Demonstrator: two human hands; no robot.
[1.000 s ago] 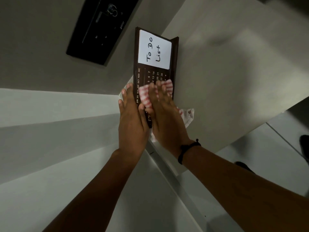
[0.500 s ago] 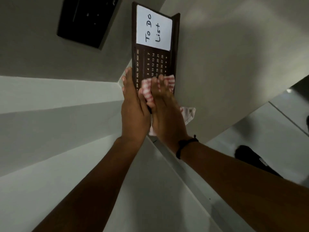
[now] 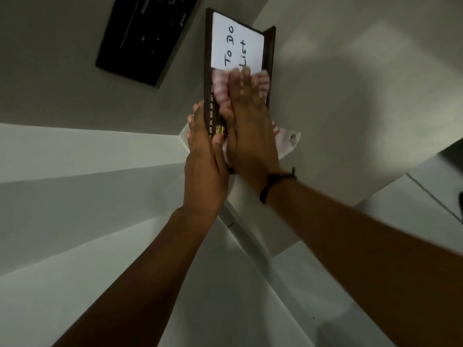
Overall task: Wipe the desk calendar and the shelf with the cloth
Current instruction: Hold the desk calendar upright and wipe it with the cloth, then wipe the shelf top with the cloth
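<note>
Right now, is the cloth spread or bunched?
Spread: the cloth lies pressed under the flat right hand on the calendar; one corner trails.

Single head camera, seemingly rolled sideways, faces desk calendar close up.

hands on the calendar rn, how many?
2. Left hand grips the desk calendar by its left edge, thumb in front; right hand presses the cloth flat on its face, just below the To Do List note.
</note>
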